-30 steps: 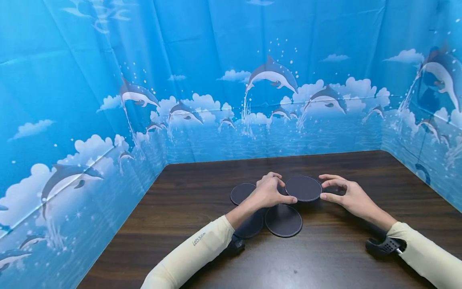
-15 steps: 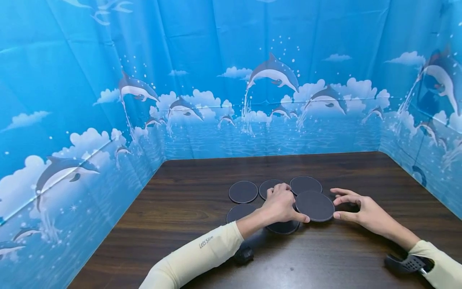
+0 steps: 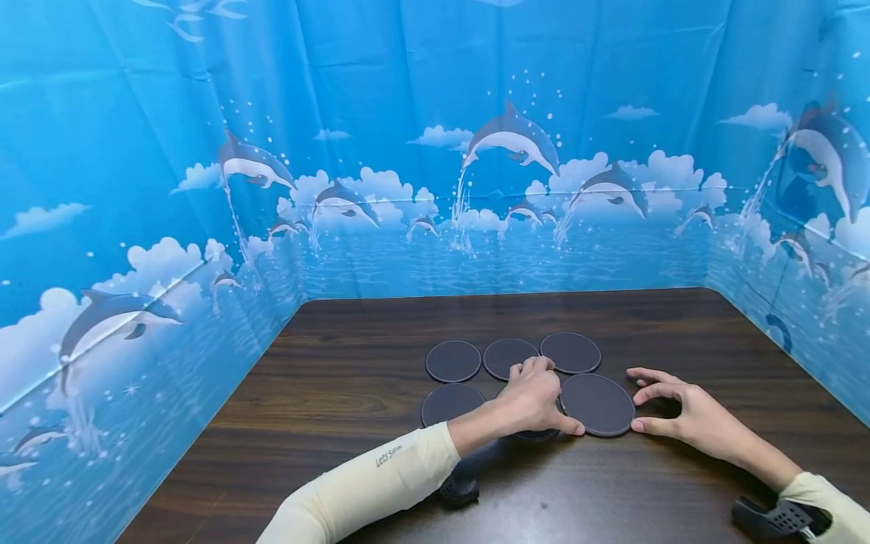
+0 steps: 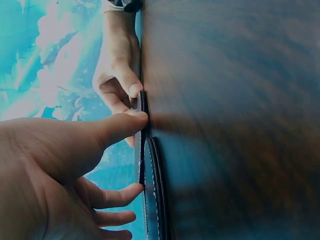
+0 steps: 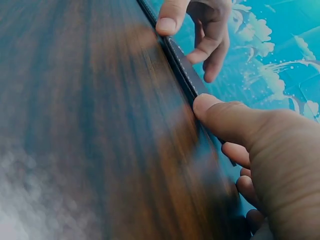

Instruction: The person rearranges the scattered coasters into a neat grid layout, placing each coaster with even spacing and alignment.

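A round black coaster [image 3: 596, 406] with a stitched edge lies flat at the right end of the front row in the head view. My left hand [image 3: 532, 397] holds its left edge, thumb at the near side and fingers curved behind. Opposite, my right hand [image 3: 689, 419] grips the right edge with thumb and fingertips. In the left wrist view the coaster's rim [image 4: 141, 155] appears edge-on between both hands, beside another coaster [image 4: 159, 200]. Under my left hand, a front-row coaster [image 3: 538, 436] is mostly hidden.
Three matching coasters form the back row: left [image 3: 453, 361], middle [image 3: 508, 357] and right [image 3: 571, 353]. Another coaster [image 3: 451, 403] lies front left, partly behind my left forearm. The dark wooden table [image 3: 326, 408] meets a blue dolphin-print curtain [image 3: 381, 249] at the back and sides.
Both hands have brought the coaster nearer and to the right, away from the back row, and lowered it beside the front-row coasters. The back-row right coaster, earlier covered, now shows.
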`<state>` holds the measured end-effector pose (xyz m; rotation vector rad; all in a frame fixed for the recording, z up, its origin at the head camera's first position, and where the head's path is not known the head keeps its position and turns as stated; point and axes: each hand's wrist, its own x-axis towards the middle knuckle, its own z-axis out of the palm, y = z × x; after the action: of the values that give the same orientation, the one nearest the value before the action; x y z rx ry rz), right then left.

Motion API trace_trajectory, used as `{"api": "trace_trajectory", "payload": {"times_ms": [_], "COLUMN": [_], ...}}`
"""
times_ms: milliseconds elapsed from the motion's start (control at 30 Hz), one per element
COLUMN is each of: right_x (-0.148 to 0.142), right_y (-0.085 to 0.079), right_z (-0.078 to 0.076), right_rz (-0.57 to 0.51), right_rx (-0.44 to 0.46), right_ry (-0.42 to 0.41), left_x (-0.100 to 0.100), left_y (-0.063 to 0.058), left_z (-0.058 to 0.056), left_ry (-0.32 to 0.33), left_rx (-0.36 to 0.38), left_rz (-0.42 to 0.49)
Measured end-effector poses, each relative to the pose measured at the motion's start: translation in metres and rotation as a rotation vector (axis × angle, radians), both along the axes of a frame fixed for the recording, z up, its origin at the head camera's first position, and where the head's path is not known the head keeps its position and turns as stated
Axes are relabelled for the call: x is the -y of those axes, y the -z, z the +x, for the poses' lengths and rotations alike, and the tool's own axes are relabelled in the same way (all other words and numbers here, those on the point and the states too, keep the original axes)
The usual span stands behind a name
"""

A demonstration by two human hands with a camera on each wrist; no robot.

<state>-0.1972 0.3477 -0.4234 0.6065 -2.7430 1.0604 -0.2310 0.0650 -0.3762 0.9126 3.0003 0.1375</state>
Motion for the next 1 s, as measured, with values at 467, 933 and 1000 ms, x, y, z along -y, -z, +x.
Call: {"api": "trace_trajectory", "payload": {"times_ms": [467, 933, 1000], "right_x": [-0.010, -0.009, -0.010], "right_y": [0.000, 0.006, 0.008], "right_z": [0.001, -0.011, -0.010], "right_rz": [0.025, 0.024, 0.022], "right_rx": [-0.013, -0.013, -0.007], "right_ry": [-0.026, -0.043, -0.041], "left_x": [-0.005, -0.001, -0.002], "left_y": [0.001, 0.001, 0.001], "left_z": [-0.002, -0.016, -0.016], "left_ry": [0.016, 0.024, 0.032], "left_rx": [0.052, 0.089, 0.093], "left_rz": [-0.011, -0.036, -0.035]}}
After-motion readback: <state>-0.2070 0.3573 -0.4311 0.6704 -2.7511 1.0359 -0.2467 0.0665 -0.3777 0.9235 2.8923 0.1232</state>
